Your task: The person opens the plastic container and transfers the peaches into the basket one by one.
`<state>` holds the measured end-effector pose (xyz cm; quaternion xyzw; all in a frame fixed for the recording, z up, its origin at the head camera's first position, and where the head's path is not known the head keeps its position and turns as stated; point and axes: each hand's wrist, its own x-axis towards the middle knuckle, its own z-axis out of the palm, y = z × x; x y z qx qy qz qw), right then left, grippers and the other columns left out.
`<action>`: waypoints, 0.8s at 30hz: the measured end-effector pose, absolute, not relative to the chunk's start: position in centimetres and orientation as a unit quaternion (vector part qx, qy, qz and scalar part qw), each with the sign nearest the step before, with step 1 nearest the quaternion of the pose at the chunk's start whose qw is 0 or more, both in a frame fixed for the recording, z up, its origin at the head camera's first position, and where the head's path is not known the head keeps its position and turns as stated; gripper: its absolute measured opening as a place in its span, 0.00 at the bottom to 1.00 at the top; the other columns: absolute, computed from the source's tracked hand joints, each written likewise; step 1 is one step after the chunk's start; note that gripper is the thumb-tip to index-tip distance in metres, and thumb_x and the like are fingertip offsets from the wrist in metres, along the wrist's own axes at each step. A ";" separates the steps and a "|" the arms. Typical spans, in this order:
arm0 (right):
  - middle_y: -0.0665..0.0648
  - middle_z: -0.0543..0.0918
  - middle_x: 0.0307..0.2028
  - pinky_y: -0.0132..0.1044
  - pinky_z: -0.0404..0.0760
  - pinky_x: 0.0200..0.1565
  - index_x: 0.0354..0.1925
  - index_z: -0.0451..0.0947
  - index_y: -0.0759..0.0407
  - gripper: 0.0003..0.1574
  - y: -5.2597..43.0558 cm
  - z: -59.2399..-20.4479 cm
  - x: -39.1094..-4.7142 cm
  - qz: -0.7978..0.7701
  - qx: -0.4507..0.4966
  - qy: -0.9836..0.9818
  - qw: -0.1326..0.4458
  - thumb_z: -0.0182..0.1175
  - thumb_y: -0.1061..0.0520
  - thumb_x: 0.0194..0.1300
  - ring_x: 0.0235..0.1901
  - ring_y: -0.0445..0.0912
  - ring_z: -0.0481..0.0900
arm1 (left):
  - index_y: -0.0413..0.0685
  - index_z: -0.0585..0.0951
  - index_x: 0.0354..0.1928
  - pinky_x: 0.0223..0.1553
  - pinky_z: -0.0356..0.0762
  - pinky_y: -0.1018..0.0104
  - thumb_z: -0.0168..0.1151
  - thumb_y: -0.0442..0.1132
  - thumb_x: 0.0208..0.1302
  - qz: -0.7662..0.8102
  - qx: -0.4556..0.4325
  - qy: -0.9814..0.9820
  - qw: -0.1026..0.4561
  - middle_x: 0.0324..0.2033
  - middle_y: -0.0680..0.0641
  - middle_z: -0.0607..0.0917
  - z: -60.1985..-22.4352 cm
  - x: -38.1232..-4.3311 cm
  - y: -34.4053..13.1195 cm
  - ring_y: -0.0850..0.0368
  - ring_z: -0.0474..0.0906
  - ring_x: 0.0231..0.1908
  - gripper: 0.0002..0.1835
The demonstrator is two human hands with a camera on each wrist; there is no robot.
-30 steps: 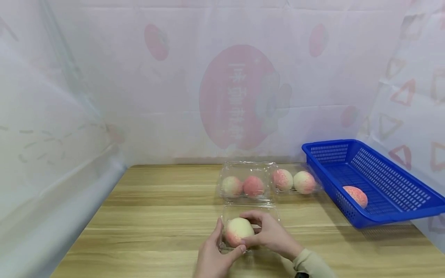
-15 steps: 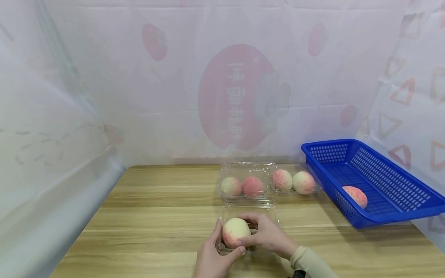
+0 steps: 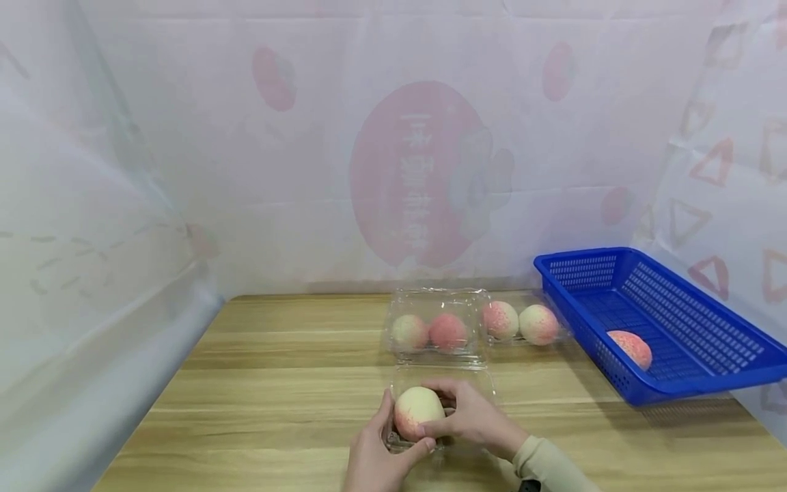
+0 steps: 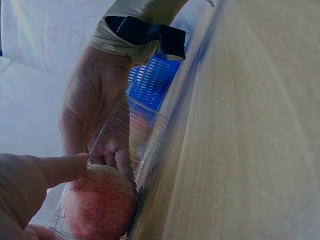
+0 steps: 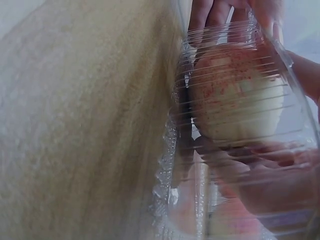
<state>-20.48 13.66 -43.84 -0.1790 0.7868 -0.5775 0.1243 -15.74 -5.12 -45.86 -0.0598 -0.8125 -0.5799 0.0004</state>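
A cream and pink peach sits in the left part of an open clear plastic box near the table's front. My right hand holds this peach from the right, fingers behind it and thumb on its front. At the box's left front corner, my left hand grips the plastic with fingers along the side and thumb at the front rim. The left wrist view shows the left thumb at the rim, above the peach. Through the ribbed wall, the right wrist view shows the peach too.
Behind the box, two peaches show through clear plastic. Another clear pack with two peaches lies to their right, against a blue basket. Inside the basket lies one peach. A white printed cloth hangs around the table.
The peach and right hand have shifted slightly left within the box since the first frame, then stayed nearly still. The left hand keeps its grip on the corner.
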 end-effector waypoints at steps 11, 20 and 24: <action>0.54 0.83 0.44 0.41 0.81 0.41 0.58 0.77 0.66 0.38 13.6 -44.0 -20.4 -0.545 -0.174 0.815 0.094 0.76 0.57 0.49 0.42 0.49 0.79 | 0.31 0.57 0.73 0.63 0.63 0.45 0.79 0.55 0.47 -0.589 -0.060 -0.806 -0.018 0.66 0.31 0.67 -45.7 -15.7 -5.3 0.42 0.64 0.66 0.59; 0.55 0.83 0.46 0.39 0.82 0.39 0.58 0.77 0.66 0.39 13.8 -44.2 -20.4 -0.549 -0.184 0.812 0.071 0.77 0.58 0.48 0.42 0.48 0.80 | 0.33 0.59 0.73 0.64 0.61 0.44 0.79 0.55 0.45 -0.585 -0.052 -0.809 -0.012 0.65 0.33 0.69 -45.9 -15.8 -5.2 0.43 0.65 0.65 0.59; 0.56 0.83 0.46 0.39 0.82 0.39 0.58 0.77 0.67 0.40 13.8 -44.1 -20.4 -0.536 -0.179 0.823 0.056 0.77 0.56 0.47 0.41 0.48 0.81 | 0.33 0.60 0.72 0.64 0.61 0.43 0.80 0.53 0.45 -0.577 -0.054 -0.815 0.002 0.65 0.33 0.69 -45.9 -15.7 -5.2 0.42 0.65 0.65 0.57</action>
